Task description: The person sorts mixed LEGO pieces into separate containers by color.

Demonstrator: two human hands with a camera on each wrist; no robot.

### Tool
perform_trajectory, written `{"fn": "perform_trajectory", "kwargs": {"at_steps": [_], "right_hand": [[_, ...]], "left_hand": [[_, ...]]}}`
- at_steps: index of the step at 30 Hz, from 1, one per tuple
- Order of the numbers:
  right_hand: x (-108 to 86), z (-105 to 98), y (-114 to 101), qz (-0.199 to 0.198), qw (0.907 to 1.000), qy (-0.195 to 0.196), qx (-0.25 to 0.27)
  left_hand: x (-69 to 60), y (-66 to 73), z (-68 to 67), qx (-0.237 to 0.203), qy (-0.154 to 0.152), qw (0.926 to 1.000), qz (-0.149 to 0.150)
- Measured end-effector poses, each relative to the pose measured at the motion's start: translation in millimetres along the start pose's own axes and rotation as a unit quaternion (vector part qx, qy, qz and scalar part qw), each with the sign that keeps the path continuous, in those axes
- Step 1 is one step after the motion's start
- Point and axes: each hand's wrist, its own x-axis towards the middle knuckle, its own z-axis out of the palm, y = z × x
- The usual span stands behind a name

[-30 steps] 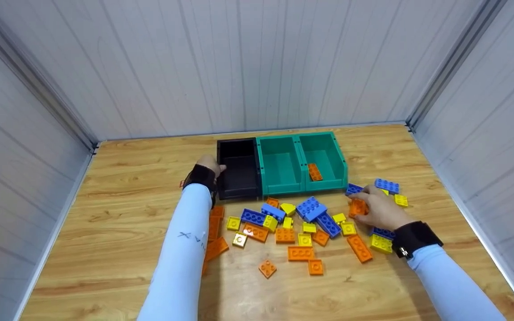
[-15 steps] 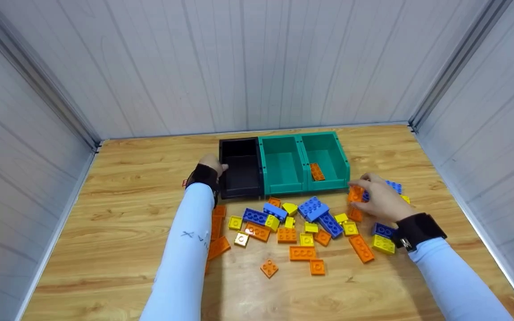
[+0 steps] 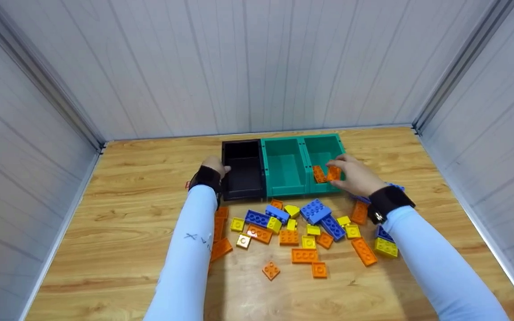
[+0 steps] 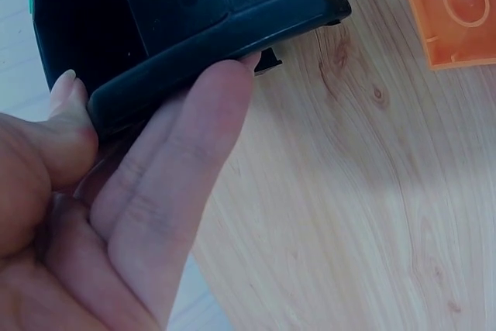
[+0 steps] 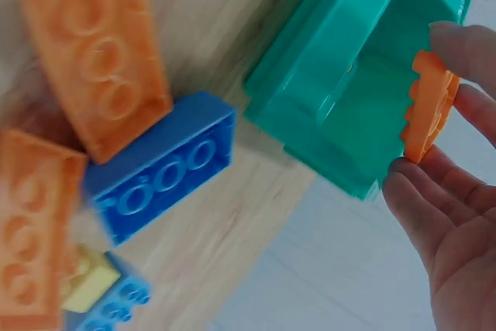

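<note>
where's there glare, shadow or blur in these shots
Head view: whitish glare on a small yellow brick, a soft shadow on the tabletop just right of the left sleeve; left wrist view: a pale sheen along the rim of the black bin; right wrist view: the orange brick at the lower left looks soft and slightly blurred.
</note>
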Motion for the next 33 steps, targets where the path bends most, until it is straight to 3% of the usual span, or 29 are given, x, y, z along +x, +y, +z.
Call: {"fn": "perform_trajectory", "kwargs": {"at_steps": [1, 4, 8, 10, 12, 15, 17, 18, 20, 23, 24, 25, 27, 30, 31, 33], "right_hand": [[4.8, 0, -1, -0.004, 1.0000, -0.002, -0.004], [17.5, 3, -3, -0.014, 0.9998, -0.004, -0.016], [28.4, 6, -1, -0.013, 0.9994, -0.012, -0.029], [31.4, 7, 2, -0.017, 0.9988, -0.015, -0.043], [31.8, 7, 5, -0.021, 0.9980, -0.017, -0.057], [29.0, 7, 10, -0.027, 0.9970, -0.017, -0.070], [25.7, 7, 12, -0.027, 0.9974, -0.015, -0.066], [23.7, 6, 13, -0.027, 0.9976, -0.013, -0.062], [18.6, 5, 15, -0.029, 0.9980, -0.005, -0.056], [8.8, 0, 17, -0.032, 0.9981, 0.008, -0.051], [4.9, -1, 17, -0.033, 0.9981, 0.011, -0.051], [0.9, -3, 17, -0.034, 0.9981, 0.012, -0.051], [-8.1, -6, 17, -0.032, 0.9981, 0.012, -0.050], [-24.5, -8, 18, -0.033, 0.9980, 0.013, -0.052], [-30.7, -7, 19, -0.033, 0.9980, 0.015, -0.052], [-44.4, -3, 20, -0.030, 0.9981, 0.017, -0.051]], "left_hand": [[-16.8, 9.3, -8.7, -0.014, -0.001, 0.9999, -0.005], [-19.9, 10.3, -9.5, -0.021, 0.002, 0.9998, -0.006], [4.2, -0.8, 4.1, -0.019, -0.005, 0.9997, -0.013], [36.8, -21.2, 27.7, 0.008, 0.030, 0.9995, 0.010], [56.1, -31.1, 41.1, 0.033, 0.035, 0.9987, 0.015], [66.9, -30.6, 47.1, 0.057, 0.032, 0.9979, 0.002], [53.0, -16.4, 34.6, 0.051, -0.003, 0.9984, -0.024], [45.5, -13.4, 31.2, 0.051, 0.002, 0.9986, -0.017], [52.6, -17.6, 37.6, 0.061, 0.029, 0.9978, -0.002], [71.9, -29.4, 47.2, 0.065, 0.027, 0.9975, 0.007], [77.2, -33.4, 52.4, 0.071, 0.047, 0.9962, 0.016], [81.5, -33.3, 53.1, 0.070, 0.040, 0.9967, 0.008], [64.6, -21.5, 38.9, 0.057, 0.008, 0.9983, -0.012], [26.9, -0.8, 18.0, 0.049, 0.017, 0.9986, -0.011], [10.8, 8.1, 7.6, 0.043, 0.001, 0.9989, -0.017], [-13.0, 17.3, -3.6, 0.043, 0.013, 0.9990, -0.002]]}}
